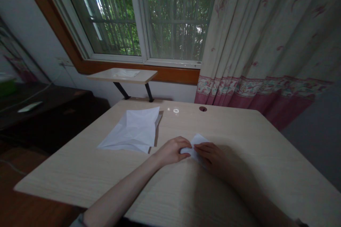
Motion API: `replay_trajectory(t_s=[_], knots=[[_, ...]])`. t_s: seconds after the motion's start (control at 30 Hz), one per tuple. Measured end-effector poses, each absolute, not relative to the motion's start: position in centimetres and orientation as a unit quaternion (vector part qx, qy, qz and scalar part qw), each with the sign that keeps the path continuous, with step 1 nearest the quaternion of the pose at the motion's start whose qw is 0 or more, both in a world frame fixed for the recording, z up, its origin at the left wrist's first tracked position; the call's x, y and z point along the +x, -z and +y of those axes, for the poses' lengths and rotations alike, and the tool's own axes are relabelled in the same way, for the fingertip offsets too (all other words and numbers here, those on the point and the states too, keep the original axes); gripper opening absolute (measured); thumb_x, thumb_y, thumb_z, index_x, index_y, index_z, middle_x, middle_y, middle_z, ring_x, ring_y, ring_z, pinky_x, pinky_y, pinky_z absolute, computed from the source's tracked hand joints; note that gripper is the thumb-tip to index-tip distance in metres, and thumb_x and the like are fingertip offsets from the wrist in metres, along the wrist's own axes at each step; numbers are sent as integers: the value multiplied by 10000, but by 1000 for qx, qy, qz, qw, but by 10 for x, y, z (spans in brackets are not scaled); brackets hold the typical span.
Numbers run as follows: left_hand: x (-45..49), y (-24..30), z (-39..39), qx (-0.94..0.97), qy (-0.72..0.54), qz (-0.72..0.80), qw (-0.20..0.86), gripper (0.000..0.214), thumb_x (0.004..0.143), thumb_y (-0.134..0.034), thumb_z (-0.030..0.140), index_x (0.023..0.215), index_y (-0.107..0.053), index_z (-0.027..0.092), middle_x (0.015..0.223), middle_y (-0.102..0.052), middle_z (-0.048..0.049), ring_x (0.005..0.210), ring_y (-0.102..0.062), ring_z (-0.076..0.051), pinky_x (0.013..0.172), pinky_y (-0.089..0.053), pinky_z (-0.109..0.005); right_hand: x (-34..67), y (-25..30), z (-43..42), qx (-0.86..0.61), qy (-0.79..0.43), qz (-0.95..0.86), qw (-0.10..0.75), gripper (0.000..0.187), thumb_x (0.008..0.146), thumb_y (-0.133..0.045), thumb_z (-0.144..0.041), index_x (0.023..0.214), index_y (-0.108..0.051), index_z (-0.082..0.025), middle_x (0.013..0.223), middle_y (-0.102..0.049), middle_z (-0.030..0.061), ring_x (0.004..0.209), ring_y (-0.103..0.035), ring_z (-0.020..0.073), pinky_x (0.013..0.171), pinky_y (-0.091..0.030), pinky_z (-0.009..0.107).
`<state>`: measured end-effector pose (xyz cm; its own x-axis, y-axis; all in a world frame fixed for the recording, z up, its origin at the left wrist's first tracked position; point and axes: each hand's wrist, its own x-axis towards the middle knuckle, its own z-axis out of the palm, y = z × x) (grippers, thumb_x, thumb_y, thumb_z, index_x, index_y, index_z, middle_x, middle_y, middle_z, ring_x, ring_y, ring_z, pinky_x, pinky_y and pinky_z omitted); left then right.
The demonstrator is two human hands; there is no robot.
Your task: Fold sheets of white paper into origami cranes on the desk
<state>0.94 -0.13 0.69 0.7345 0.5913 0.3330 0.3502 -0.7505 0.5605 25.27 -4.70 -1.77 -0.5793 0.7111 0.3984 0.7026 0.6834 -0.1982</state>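
A small folded piece of white paper (197, 139) lies on the light wooden table (239, 138), mostly covered by my hands. My left hand (173, 150) is curled with its fingertips pressed down on the paper's left part. My right hand (210, 152) lies over the right part, fingers bent and pressing on the fold. The two hands almost touch at the fingertips. A larger sheet of creased white paper (133, 129) lies flat to the left of my hands, apart from them.
A small wall shelf (122, 75) sits under the window (138, 14) beyond the table. A patterned curtain (266, 42) hangs at the right. A dark cabinet (39, 113) stands to the left. A round cable hole (203, 108) is near the table's far edge.
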Motion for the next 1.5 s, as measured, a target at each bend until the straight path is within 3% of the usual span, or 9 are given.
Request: replay_trajectory(t_s=[0.27,0.6,0.83,1.1,1.33,1.5], knots=[[10,-5,-2,908,-249,260,216,255,862,-672,250,1111,-672,195,1108,-708,-58,1045,-644,-201,963,-500,-340,247,9,-53,-393,-13,-890,232,414,908,-498,-161,1305,-610,-196,1234,-683,93,1136,-612,244,992,-502,459],[9,-1,-1,919,-255,249,166,184,928,-572,266,1059,-666,177,1050,-735,-51,981,-692,-175,901,-527,-272,248,3,-53,-392,-35,-881,262,350,934,-531,-239,1271,-628,-240,1218,-690,68,1148,-602,245,1000,-487,465],[9,-6,-3,927,-245,265,100,231,995,-491,292,1017,-691,178,984,-754,-48,917,-714,-165,854,-542,-270,251,9,-53,-393,-35,-886,243,512,862,-632,-402,1318,-561,-182,1274,-647,123,1186,-566,297,1017,-456,524],[10,-7,-3,922,-260,269,96,261,1010,-467,324,1005,-686,183,990,-752,-45,920,-710,-166,856,-539,-278,246,5,-55,-406,-37,-877,254,416,863,-529,-213,1274,-586,-194,1247,-662,99,1170,-582,262,1012,-473,491],[8,-9,-5,924,-262,249,121,252,891,-620,353,1108,-626,224,1081,-724,-26,976,-690,-182,880,-516,-290,247,11,-52,-415,-29,-865,280,319,949,-476,-217,1220,-643,-235,1188,-701,68,1114,-632,233,990,-509,473],[8,-12,-5,929,-237,258,119,327,791,-640,206,1116,-602,222,1098,-696,-37,1014,-657,-207,899,-503,-308,247,9,-51,-412,-29,-866,282,316,955,-471,-195,1209,-658,-218,1181,-707,73,1106,-641,232,992,-517,466]])
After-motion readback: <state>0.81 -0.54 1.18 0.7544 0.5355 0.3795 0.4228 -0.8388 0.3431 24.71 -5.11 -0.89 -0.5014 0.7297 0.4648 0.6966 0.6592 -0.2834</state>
